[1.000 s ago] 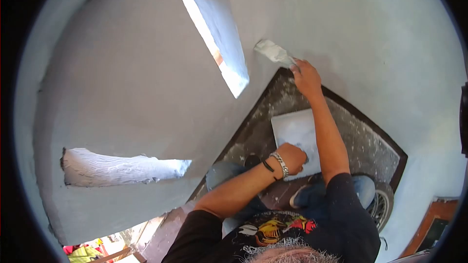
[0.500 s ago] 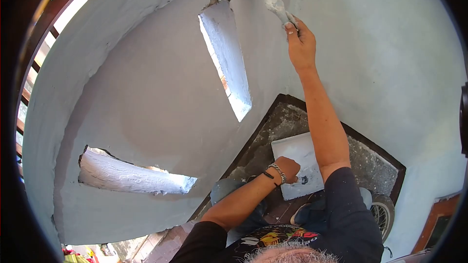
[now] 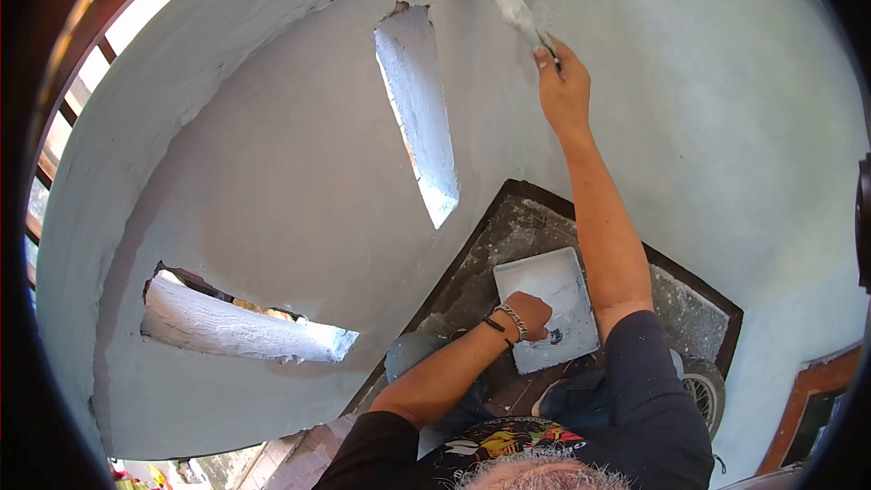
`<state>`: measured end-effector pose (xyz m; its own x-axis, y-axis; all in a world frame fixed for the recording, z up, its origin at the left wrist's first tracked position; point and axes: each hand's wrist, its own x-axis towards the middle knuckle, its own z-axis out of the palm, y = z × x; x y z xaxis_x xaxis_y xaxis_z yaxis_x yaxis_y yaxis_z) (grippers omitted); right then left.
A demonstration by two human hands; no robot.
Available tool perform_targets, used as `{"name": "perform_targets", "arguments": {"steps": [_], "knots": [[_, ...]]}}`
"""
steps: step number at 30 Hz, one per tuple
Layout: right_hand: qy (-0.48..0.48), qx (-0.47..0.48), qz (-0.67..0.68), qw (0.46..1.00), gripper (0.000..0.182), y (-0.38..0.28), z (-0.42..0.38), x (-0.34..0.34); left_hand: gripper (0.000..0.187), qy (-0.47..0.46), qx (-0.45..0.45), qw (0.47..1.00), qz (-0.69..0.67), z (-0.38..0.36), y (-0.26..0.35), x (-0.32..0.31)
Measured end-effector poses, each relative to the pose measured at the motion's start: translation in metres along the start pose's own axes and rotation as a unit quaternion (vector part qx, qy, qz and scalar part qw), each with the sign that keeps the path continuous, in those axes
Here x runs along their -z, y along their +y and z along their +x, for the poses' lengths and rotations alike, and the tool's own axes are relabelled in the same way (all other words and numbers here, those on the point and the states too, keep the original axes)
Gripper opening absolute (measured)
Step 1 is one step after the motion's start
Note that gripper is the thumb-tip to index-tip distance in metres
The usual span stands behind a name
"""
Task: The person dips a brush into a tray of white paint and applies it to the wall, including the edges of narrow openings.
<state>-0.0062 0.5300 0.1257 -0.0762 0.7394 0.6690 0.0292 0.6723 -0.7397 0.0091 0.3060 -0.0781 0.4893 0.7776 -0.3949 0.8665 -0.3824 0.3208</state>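
My right hand (image 3: 564, 82) is raised near the inner corner of the wall, closed around the handle of a putty knife (image 3: 510, 5). Pale filler coats the blade, which points up and left and overlaps the grey wall (image 3: 299, 163). Lower down, my left hand (image 3: 528, 316), with a bracelet at the wrist, is closed over a white tray (image 3: 535, 274). Greyish filler smears the tray, and a dark spot shows beside the fingers. What that hand grips is hidden under it; I cannot tell its kind.
Two wedge-shaped openings, one upright (image 3: 419, 109) and one lying sideways (image 3: 245, 319), cut through the curved wall. A smooth pale wall (image 3: 717, 109) rises on the right. Below is a rough floor with dark edging (image 3: 689, 279). A spoked wheel (image 3: 703, 395) stands at lower right.
The putty knife has dropped slightly and its blade has turned more edge-on. My left hand stays over the tray. The whole view has shifted a little.
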Motion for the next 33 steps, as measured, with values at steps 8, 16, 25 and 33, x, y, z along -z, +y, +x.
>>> {"name": "perform_targets", "arguments": {"steps": [8, 16, 25, 33], "knots": [[-0.029, 0.113, -0.077, 0.990, 0.031, -0.018, 0.007, -0.017, 0.038, 0.021, 0.019, 1.000, -0.012, -0.001, -0.003, -0.002], [-0.018, 0.099, -0.031, 0.994, 0.030, -0.045, 0.003, -0.018, 0.042, 0.002, 0.007, 1.000, -0.002, -0.002, -0.005, 0.001], [-0.014, 0.110, -0.021, 0.994, 0.031, -0.025, -0.010, -0.005, 0.040, 0.012, 0.016, 1.000, -0.009, -0.002, -0.006, -0.002], [-0.025, 0.083, -0.077, 0.993, 0.032, 0.012, -0.012, -0.005, 0.039, 0.011, 0.030, 0.999, -0.006, -0.005, -0.007, 0.002]]}}
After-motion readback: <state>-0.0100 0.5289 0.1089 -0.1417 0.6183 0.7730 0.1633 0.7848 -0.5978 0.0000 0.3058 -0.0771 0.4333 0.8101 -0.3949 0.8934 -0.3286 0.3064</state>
